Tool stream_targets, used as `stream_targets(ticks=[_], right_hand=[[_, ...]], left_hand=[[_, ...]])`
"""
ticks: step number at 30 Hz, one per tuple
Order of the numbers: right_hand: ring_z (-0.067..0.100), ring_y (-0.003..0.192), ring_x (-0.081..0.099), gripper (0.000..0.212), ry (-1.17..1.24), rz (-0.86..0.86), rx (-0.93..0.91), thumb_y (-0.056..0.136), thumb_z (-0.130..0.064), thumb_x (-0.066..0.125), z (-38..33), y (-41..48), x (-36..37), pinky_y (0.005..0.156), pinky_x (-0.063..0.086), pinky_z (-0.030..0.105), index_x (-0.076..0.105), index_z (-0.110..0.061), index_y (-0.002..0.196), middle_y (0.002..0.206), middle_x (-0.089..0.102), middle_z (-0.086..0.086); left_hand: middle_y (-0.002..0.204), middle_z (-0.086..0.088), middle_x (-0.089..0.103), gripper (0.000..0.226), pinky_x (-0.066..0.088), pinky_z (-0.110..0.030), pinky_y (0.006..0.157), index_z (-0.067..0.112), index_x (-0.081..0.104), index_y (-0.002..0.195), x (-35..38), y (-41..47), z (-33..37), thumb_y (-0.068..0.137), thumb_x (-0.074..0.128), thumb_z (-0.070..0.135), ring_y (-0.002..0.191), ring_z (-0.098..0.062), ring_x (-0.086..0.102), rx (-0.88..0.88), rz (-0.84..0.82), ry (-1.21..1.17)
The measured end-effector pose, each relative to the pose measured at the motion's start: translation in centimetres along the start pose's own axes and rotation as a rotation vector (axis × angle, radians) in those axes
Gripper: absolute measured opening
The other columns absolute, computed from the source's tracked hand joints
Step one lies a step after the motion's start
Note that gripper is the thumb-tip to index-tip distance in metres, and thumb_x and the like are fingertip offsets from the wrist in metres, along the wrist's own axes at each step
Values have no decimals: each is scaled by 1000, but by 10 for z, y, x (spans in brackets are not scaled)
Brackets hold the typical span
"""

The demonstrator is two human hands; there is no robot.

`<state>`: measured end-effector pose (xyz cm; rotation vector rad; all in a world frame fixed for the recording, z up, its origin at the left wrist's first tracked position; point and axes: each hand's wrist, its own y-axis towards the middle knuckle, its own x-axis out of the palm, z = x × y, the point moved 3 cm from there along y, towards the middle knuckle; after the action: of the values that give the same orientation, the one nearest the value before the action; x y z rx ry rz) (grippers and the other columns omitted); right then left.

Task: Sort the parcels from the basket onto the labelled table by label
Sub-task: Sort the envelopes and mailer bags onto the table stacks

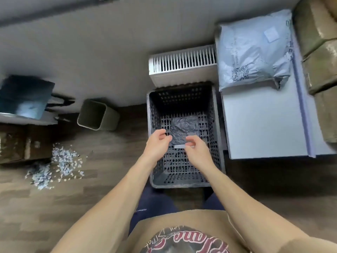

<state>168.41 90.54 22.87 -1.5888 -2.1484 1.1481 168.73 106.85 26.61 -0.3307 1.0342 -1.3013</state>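
Observation:
A dark grey slotted basket [215,128] stands on the floor in front of me. One small crinkled dark grey parcel [184,127] with a white strip at its near edge lies on the basket's bottom. My left hand [157,143] hovers over the basket's left side, fingers curled and apart, holding nothing. My right hand [197,149] hangs just above the parcel's near edge, fingers bent, holding nothing. To the right stands the white table [260,125], and a large light grey mailer bag [253,50] lies on its far end.
Brown cardboard boxes [321,57] sit along the table's right side. A white radiator [182,64] is behind the basket. An olive bin [97,115] stands to the left, with scattered paper scraps [60,165] on the wooden floor and a cardboard box [20,143] beyond.

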Motion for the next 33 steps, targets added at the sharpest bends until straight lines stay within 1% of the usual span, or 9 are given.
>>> stream_targets(ticks=[4,7,12,16,18,20,24,27,33], right_hand=[[15,74,62,36,36,174,139,106,-20,45,27,35,27,62,50,29,54,-20,140,112,66,2],[16,71,59,36,184,311,308,104,-14,47,59,55,56,62,47,28,55,-15,139,98,69,5],[18,77,61,39,399,384,511,101,-6,55,105,97,99,70,51,35,56,-6,139,98,66,5],[19,73,58,32,307,432,502,99,-11,57,138,154,105,66,49,35,61,-7,131,90,65,4],[18,73,54,29,234,461,498,99,-12,59,156,190,101,64,49,34,62,-5,127,88,64,12],[14,66,50,29,152,461,484,99,-16,61,173,225,97,60,47,27,61,-6,127,83,60,6],[22,103,60,51,-25,438,430,94,-33,68,204,281,92,85,48,32,50,-14,139,114,61,1],[31,138,40,83,-78,460,444,87,-40,74,219,307,92,106,42,40,32,-18,155,151,42,10],[31,139,29,88,-155,605,507,84,-27,79,226,324,100,106,41,48,27,-24,155,152,32,8]], left_hand=[[156,-2,46,59,42,-32,108,16,40,157,16,67,-35,104,59,34,137,-21,49,-52,-230,60],[156,0,44,62,42,-36,110,15,35,159,19,103,-61,105,57,35,125,-15,51,-116,-361,61],[105,15,57,56,46,-32,93,16,42,155,30,151,-94,104,58,32,86,0,50,-196,-375,37],[145,-3,56,50,45,-37,107,14,48,150,52,186,-110,104,58,31,117,-17,57,-252,-323,-61],[114,-11,64,26,45,-27,82,8,64,121,70,205,-119,105,56,27,92,-21,60,-275,-309,-60],[76,7,43,18,27,-23,61,21,52,87,89,221,-124,104,56,21,62,-5,38,-280,-268,-51],[73,13,29,17,20,-26,57,24,43,92,117,250,-133,103,55,20,59,-3,25,-290,-254,-46],[77,13,35,12,24,-26,61,25,47,95,129,264,-142,103,56,24,62,-2,30,-282,-287,-55],[85,20,47,20,33,-14,61,16,58,120,132,272,-161,104,56,26,66,8,47,-301,-309,-66]])
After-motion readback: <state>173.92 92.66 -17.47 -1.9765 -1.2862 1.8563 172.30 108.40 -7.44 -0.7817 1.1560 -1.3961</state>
